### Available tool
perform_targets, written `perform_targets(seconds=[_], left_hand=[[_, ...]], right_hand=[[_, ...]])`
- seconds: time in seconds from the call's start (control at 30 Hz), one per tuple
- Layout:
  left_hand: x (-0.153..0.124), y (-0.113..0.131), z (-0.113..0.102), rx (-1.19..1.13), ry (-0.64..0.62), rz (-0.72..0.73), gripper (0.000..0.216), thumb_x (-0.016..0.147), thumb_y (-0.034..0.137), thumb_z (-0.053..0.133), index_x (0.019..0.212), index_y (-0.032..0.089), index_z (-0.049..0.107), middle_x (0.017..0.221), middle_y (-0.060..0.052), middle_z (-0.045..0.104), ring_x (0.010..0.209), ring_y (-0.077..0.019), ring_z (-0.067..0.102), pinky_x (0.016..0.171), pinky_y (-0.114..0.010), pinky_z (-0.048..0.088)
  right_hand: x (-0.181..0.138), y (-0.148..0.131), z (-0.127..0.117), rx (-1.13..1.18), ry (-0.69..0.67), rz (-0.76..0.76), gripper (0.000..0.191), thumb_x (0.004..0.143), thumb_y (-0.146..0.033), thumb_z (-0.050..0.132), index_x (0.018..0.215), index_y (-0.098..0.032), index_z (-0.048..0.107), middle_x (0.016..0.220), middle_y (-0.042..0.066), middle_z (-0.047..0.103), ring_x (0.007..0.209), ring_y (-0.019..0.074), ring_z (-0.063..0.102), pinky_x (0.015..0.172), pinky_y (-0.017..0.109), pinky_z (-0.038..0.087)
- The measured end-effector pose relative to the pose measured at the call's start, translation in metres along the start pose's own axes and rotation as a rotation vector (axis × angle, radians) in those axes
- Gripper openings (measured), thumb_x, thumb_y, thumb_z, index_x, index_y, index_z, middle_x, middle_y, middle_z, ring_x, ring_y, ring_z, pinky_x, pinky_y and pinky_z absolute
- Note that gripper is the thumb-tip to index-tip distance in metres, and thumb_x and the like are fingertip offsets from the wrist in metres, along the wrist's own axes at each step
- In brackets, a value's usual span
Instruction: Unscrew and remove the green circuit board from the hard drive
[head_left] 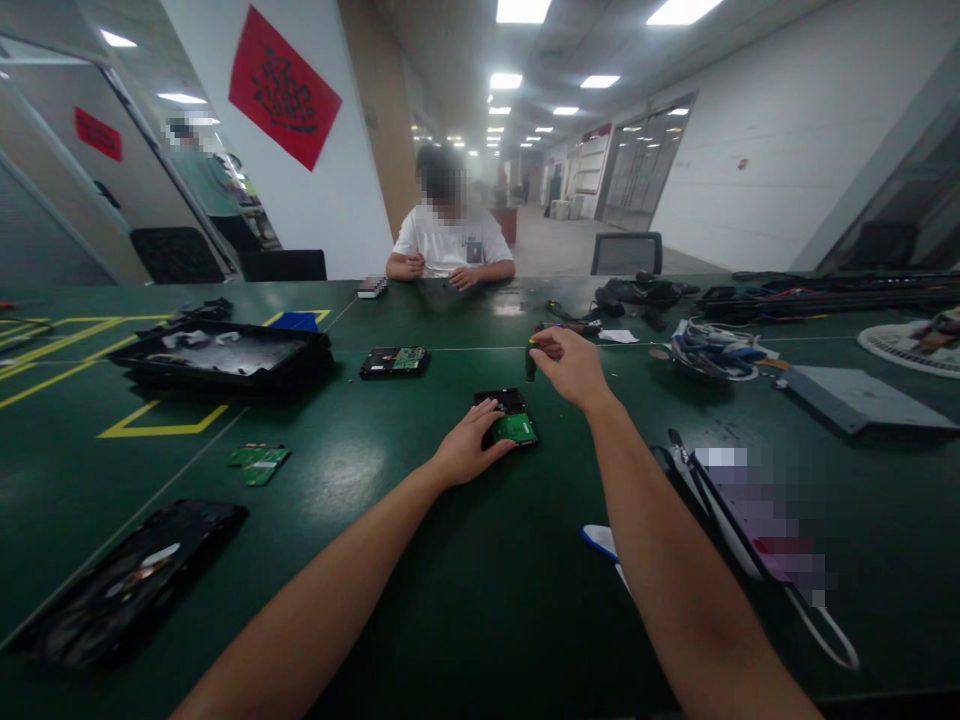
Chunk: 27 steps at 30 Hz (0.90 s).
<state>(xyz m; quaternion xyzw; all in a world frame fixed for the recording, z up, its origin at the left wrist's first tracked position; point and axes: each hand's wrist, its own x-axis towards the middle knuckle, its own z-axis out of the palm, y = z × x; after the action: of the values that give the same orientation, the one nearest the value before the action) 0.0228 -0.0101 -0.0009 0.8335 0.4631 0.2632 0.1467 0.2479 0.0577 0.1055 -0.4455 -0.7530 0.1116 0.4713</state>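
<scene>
Fingers of R hand (571, 364) are pinched on upright screwdriver (531, 367), w/ HDD (517, 428) sited nearside & just L, touched by spread L hand (469, 440).

The right hand (574, 365) is pinched, seemingly raised; the left hand (466, 446) lies palm down.

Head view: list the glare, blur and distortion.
Head view, top: ceiling panels glare white; head view, lower left: the green tabletop carries a pale sheen; head view, distance: the corridor looks hazy; head view, left edge: the door leans, suggesting wide-angle distortion.
</scene>
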Motion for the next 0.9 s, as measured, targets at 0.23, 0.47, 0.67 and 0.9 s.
perform_targets(seconds=[0.23,0.47,0.67,0.9], left_hand=[[-0.0001,0.0008,-0.0008,-0.004,0.002,0.003,0.063,0.091,0.059,0.059,0.141,0.021,0.054,0.161,-0.011,0.041,0.151,-0.0286,0.033,0.126,-0.048,0.027],[-0.0002,-0.0008,0.0012,-0.004,0.001,0.005,0.064,0.091,0.059,0.059,0.142,0.020,0.054,0.161,-0.013,0.040,0.151,-0.0288,0.033,0.125,-0.048,0.028],[-0.0001,-0.0027,0.0019,0.002,-0.005,-0.005,0.064,0.091,0.060,0.059,0.142,0.022,0.053,0.161,-0.011,0.040,0.152,-0.0291,0.032,0.125,-0.050,0.029],[0.0000,-0.0008,0.0004,-0.004,-0.002,-0.001,0.065,0.091,0.060,0.058,0.142,0.021,0.054,0.161,-0.012,0.040,0.151,-0.0289,0.033,0.125,-0.049,0.028]], right_hand=[[-0.0007,0.0011,0.0008,0.025,0.029,0.058,0.017,0.084,-0.028,0.069,0.099,-0.021,0.067,0.094,0.006,0.074,0.085,0.0212,0.073,0.083,0.039,0.060],[0.0007,0.0030,0.0020,0.011,0.020,0.021,0.017,0.084,-0.026,0.068,0.100,-0.020,0.068,0.098,0.007,0.074,0.087,0.0208,0.072,0.083,0.038,0.060],[0.0004,0.0035,0.0012,-0.009,0.023,0.025,0.015,0.084,-0.027,0.068,0.098,-0.020,0.067,0.095,0.006,0.074,0.085,0.0206,0.072,0.082,0.039,0.060],[0.0009,0.0037,0.0001,-0.036,0.024,-0.016,0.019,0.082,-0.024,0.068,0.101,-0.020,0.069,0.101,0.008,0.072,0.088,0.0211,0.071,0.083,0.039,0.061]])
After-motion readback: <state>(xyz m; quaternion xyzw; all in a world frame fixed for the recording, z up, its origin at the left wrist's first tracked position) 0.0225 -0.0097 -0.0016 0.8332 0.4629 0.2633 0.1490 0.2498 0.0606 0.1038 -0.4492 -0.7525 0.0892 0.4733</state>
